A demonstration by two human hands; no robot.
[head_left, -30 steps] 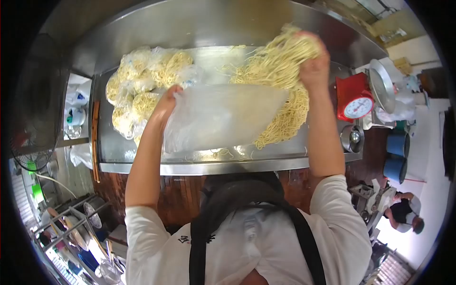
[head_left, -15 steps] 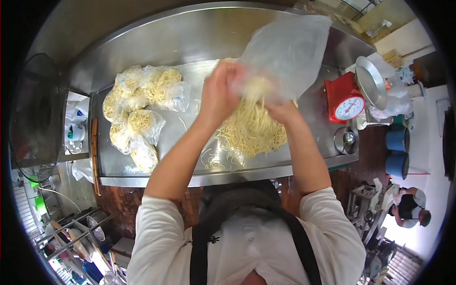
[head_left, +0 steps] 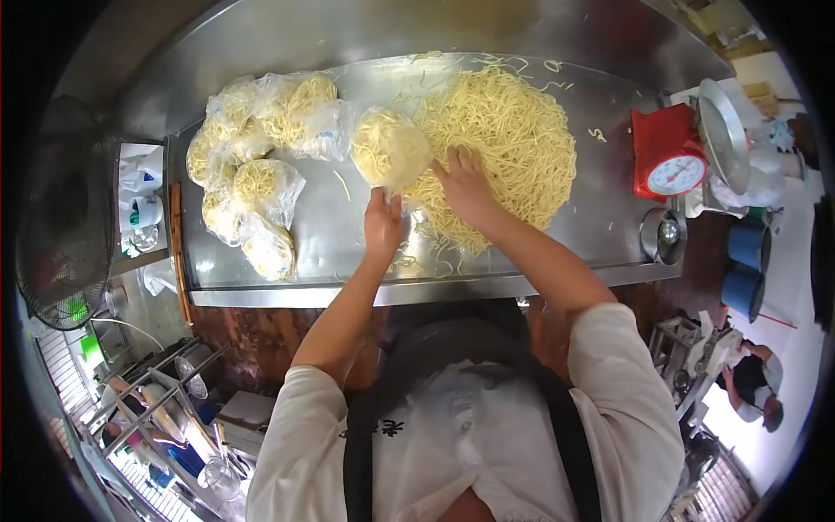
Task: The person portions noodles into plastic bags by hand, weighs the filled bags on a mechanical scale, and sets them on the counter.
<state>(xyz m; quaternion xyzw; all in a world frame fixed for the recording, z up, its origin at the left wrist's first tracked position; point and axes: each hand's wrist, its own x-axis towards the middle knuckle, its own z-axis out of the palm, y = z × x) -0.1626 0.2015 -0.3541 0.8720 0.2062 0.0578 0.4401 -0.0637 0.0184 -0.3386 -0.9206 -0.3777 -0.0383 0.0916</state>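
Yellow noodles everywhere on the steel table (head_left: 348, 252): a big loose heap of noodles (head_left: 509, 139) at far centre-right, and a filled clear bag (head_left: 390, 148) just left of it, touching its edge. Left hand (head_left: 383, 224) directly below that bag on the near side, fingers closed, pinching the bag's gathered neck, so the bag stretches away from the hand toward the far side, round end farthest. Right hand (head_left: 467, 187) just beside, to the right, fingers spread and pressed flat into the near-left edge of the loose heap; hard to tell whether any strands are gripped. Both hands close together, the left nearer the bag, the right nearer the heap. Further left, a cluster of already packed noodle bags (head_left: 252, 165), well apart from the hands. Stray strands scattered between hands and the table's near rim. At far right, a red scale (head_left: 668, 161) with a metal pan, and a small steel cup (head_left: 661, 235) near it, neither in the way. Another person (head_left: 750, 383) low at right, off the table.
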